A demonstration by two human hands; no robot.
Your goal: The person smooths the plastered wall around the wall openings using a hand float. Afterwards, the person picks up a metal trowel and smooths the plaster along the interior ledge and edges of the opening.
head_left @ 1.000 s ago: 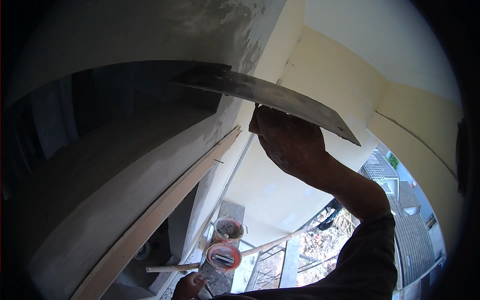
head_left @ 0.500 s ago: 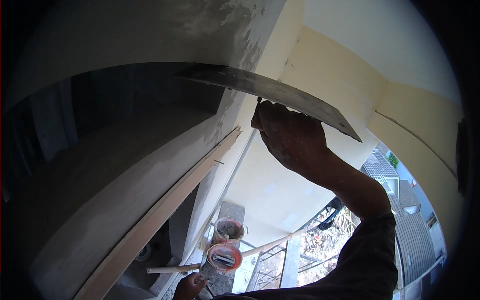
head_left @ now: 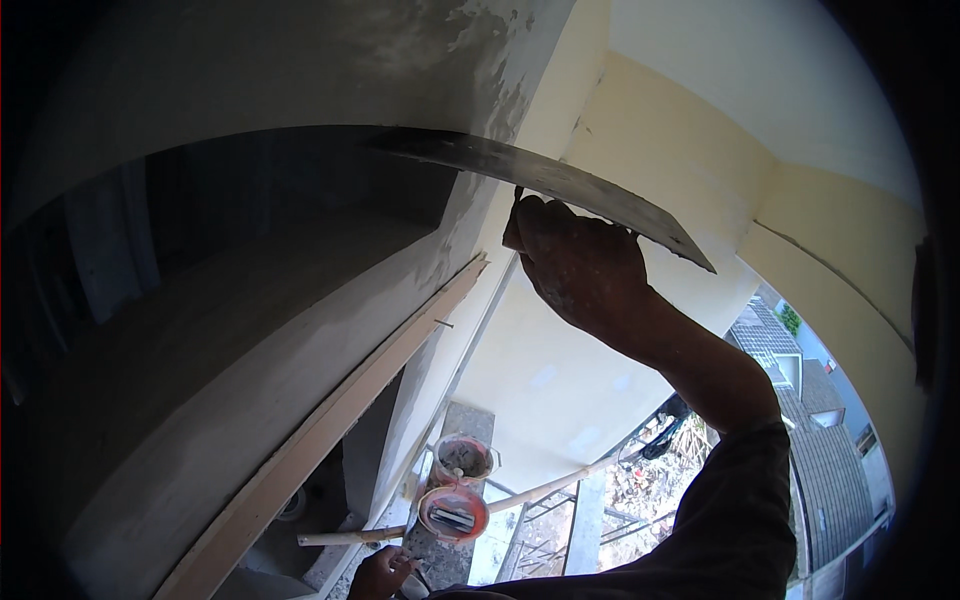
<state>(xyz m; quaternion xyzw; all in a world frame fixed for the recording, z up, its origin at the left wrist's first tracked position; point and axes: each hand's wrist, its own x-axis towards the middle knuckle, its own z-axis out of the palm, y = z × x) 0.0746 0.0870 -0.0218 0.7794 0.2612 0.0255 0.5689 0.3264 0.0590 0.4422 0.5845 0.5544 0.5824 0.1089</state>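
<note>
My right hand (head_left: 582,262) is raised and wrapped around the handle of a long, flat steel plastering trowel (head_left: 560,180). The blade spans the wall's corner, its far left end near the lower edge of a grey, patchily plastered wall band (head_left: 400,70) above a dark opening. Whether the blade touches the plaster, I cannot tell. Low in the view, my left hand (head_left: 382,574) has its fingers curled closed. A thin dark piece shows beside those fingers, but what they hold is mostly hidden.
A long wooden board (head_left: 335,420) with a protruding nail slants along the opening's edge. Below stand a bucket of grey mix (head_left: 463,457) and a reddish bucket with tools (head_left: 453,514), beside a wooden pole (head_left: 545,489). Cream walls (head_left: 660,140) rise right; roofs (head_left: 840,490) lie far below.
The trowel's right end has moved slightly up and left, along with my right hand. My left hand stays low, its fingers still curled. The view has shifted a little.
</note>
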